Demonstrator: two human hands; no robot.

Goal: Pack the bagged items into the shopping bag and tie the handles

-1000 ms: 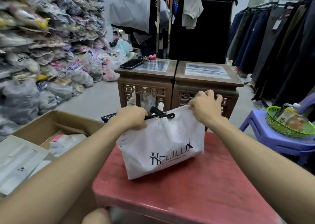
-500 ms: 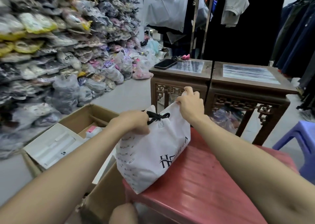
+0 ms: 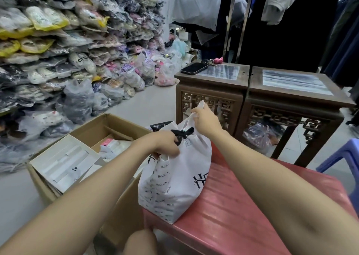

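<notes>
A white shopping bag (image 3: 180,179) with black lettering stands at the left edge of a red stool (image 3: 242,216). A black knotted tie (image 3: 182,133) shows at the bag's mouth. My left hand (image 3: 165,144) grips the near-left top edge of the bag beside that knot. At the far side, my right hand (image 3: 206,118) pinches the white handle and holds it raised. The bag's contents are hidden.
An open cardboard box (image 3: 93,149) with white flat packs sits on the floor left of the stool. Two carved wooden side tables (image 3: 252,91) stand behind, one bearing a phone (image 3: 194,68) and keys. Stacked bagged goods (image 3: 58,50) fill the left; a purple stool (image 3: 345,157) is right.
The bag has shifted to the stool's left edge and turned. My right hand has lifted the handle higher. The view has swung left.
</notes>
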